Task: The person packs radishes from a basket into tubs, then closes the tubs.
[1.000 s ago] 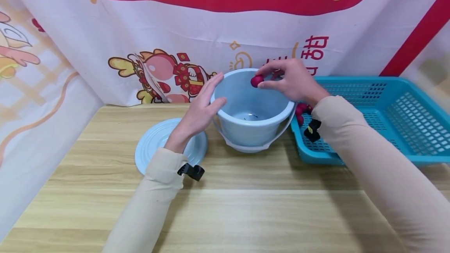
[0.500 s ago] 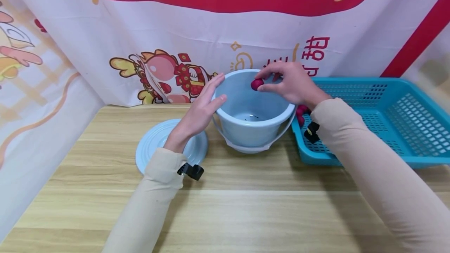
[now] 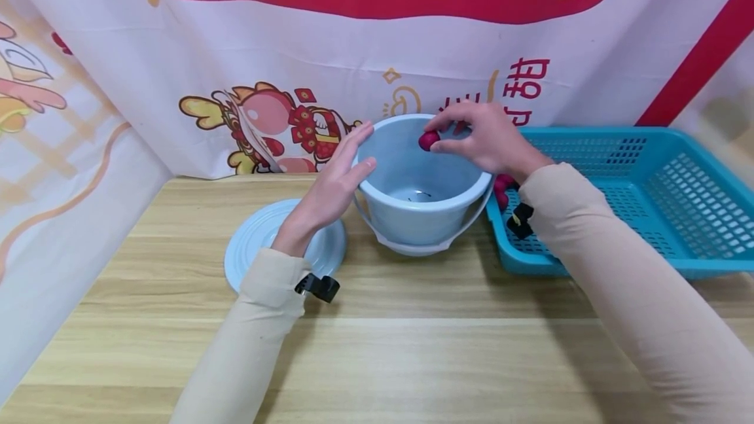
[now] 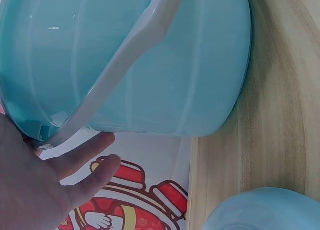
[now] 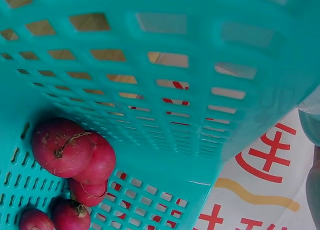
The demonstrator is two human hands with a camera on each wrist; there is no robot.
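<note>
A light blue bucket (image 3: 412,218) stands upright on the table, its inside showing only a few small dark marks at the bottom. My right hand (image 3: 489,139) pinches one red radish (image 3: 429,141) between thumb and fingertips, over the bucket's opening near the far rim. On the other side, my left hand (image 3: 332,192) rests at the left rim, fingers extended and thumb at the edge. From the left wrist, two straight fingers (image 4: 82,157) show beside the bucket wall, near the pale handle (image 4: 120,60). Several more radishes (image 5: 72,150) lie in the turquoise basket (image 5: 150,110).
To the bucket's left, a round light blue lid (image 3: 247,241) lies flat on the wooden table (image 3: 412,358), partly beneath my left forearm. The basket's near rim (image 3: 533,264) sits close at the bucket's right. Behind everything hangs a printed cloth (image 3: 330,51).
</note>
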